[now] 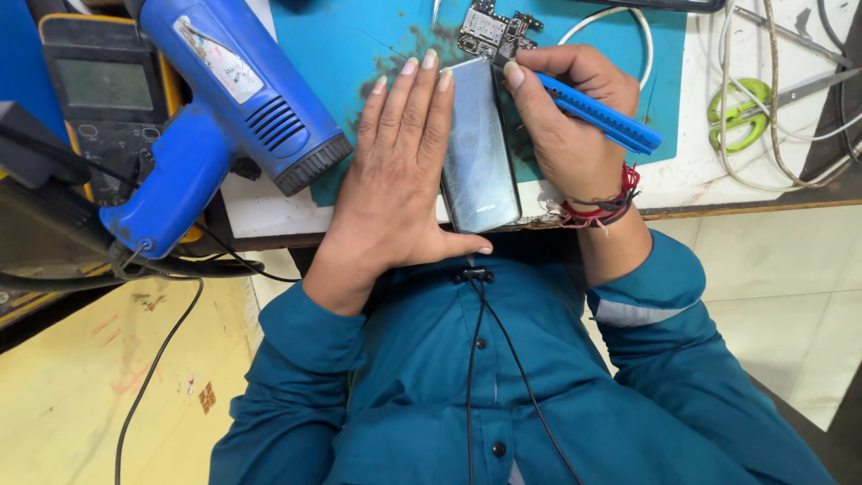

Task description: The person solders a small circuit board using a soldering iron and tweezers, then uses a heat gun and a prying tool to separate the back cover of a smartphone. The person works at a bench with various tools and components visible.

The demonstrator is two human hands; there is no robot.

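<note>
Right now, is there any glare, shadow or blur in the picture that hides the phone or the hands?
Head view: light is even and focus sharp on both hands; the phone shows a soft pale sheen but no harsh glare. The left hand covers the phone's left edge, the right hand holds the blue tool at its top. The heat gun looks enlarged near the lens.

Phone [480, 153] left edge under left hand [400, 171]; circuit board [496, 31] cut by top edge.
</note>
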